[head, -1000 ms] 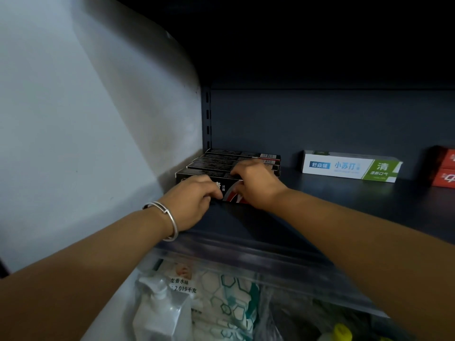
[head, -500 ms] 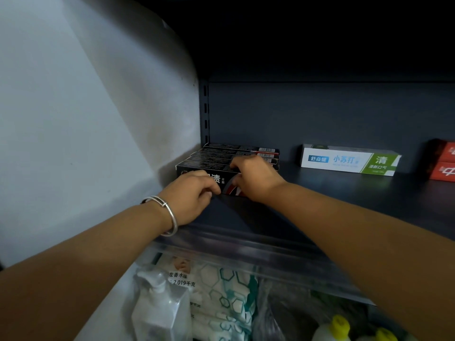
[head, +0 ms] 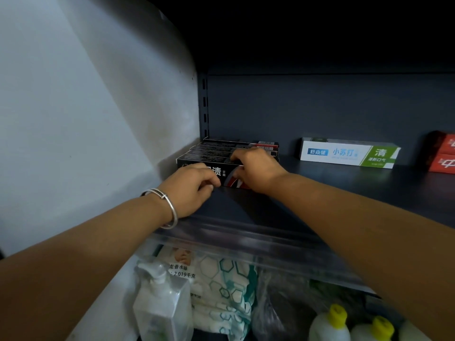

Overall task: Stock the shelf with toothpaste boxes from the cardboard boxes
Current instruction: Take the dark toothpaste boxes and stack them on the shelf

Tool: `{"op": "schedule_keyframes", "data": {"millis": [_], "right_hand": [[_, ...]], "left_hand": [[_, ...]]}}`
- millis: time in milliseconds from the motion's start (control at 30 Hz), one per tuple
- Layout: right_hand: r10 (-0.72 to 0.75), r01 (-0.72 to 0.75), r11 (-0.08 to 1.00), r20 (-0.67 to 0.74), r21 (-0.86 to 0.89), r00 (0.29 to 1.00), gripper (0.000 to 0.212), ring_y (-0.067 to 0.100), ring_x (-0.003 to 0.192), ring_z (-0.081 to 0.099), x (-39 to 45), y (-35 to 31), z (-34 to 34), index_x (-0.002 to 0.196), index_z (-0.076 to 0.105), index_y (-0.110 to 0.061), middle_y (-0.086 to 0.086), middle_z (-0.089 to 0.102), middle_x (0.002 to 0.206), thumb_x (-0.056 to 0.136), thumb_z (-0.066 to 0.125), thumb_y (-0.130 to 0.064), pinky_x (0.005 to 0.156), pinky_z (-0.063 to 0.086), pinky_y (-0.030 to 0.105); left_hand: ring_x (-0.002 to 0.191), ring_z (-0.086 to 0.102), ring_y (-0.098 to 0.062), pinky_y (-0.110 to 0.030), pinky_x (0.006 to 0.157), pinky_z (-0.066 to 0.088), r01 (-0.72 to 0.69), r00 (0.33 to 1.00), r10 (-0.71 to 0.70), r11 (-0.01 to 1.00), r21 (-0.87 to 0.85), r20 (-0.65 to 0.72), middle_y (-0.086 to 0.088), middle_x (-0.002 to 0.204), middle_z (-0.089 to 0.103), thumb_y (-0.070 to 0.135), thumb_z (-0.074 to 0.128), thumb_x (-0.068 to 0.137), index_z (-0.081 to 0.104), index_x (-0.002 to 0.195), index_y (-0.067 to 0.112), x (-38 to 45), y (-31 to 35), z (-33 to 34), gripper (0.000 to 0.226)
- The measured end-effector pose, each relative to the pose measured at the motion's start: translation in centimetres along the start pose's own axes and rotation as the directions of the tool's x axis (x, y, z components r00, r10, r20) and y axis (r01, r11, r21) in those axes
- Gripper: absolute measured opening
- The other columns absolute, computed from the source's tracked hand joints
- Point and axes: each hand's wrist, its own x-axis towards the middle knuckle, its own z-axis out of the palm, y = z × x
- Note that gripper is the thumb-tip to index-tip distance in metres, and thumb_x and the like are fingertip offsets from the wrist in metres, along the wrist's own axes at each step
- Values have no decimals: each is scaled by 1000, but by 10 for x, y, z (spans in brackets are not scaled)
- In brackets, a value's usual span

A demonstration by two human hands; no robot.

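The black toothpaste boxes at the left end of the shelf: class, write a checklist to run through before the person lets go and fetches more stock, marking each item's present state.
1. Both hands on the front black box, left hand and right hand: ok.
2. Black boxes rowed against the left wall: ok.
3. Front box flush with its row: cannot tell, hands cover it.
4. Free shelf beside the row: ok.
5. White-and-green box apart from the row: ok.

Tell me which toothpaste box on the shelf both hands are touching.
The front black box, nearest the shelf edge in the row by the left wall. The left hand and right hand rest on it; the white-and-green box and red boxes stand untouched.
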Motion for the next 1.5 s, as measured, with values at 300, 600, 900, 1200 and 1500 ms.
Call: {"op": "schedule_keyframes", "data": {"millis": [300, 600, 900, 1200, 1500], "right_hand": [[-88, 86, 996, -82, -33, 993, 23, 30, 107, 57, -39, 6, -14, 111, 61, -11, 11, 63, 114, 90, 56, -17, 89, 47, 41], [-107, 104, 994, -115, -29, 988, 24, 33, 104, 59, -108, 35, -42, 111, 65, -15, 12, 66, 112, 90, 54, -22, 85, 49, 41], [-227, 217, 974, -260, -64, 939, 36, 33, 125, 44, -221, 60, -53, 122, 60, -6, 15, 51, 138, 87, 56, -13, 100, 39, 46], [-334, 333, 942, 17, 48, 942, 26, 35, 90, 58, -400, 110, 29, 101, 67, -1, 15, 65, 98, 76, 68, -9, 81, 44, 36], [-34, -5, 998, 663, 57, 747, 34, 24, 117, 50, -499, 148, 121, 126, 53, -16, 6, 54, 123, 91, 54, -18, 96, 43, 34]], "left_hand": [[92, 54, -18, -27, 86, 42, -12, 1000, 12, 1000, 3, -17, -2, 97, 57, 9, 54, 89, 67, 107, 12, -12, 41, -3, 21], [97, 53, -25, -24, 85, 35, -97, 973, 93, 995, -10, -210, -7, 99, 60, 11, 55, 89, 66, 106, 9, -17, 112, 15, 21], [93, 51, -27, -39, 82, 40, -104, 960, 86, 993, -54, -267, -10, 95, 58, 24, 46, 83, 62, 97, 7, -88, 197, 59, 27], [102, 54, -26, -40, 86, 45, -46, 882, 76, 996, -75, 465, -5, 107, 57, 47, 42, 77, 61, 108, 14, -216, 263, 189, 49], [126, 31, -16, -29, 100, 27, -146, 633, 41, 987, 67, 773, 4, 137, 35, 42, 62, 83, 34, 138, 25, -272, 299, 281, 64]]}}
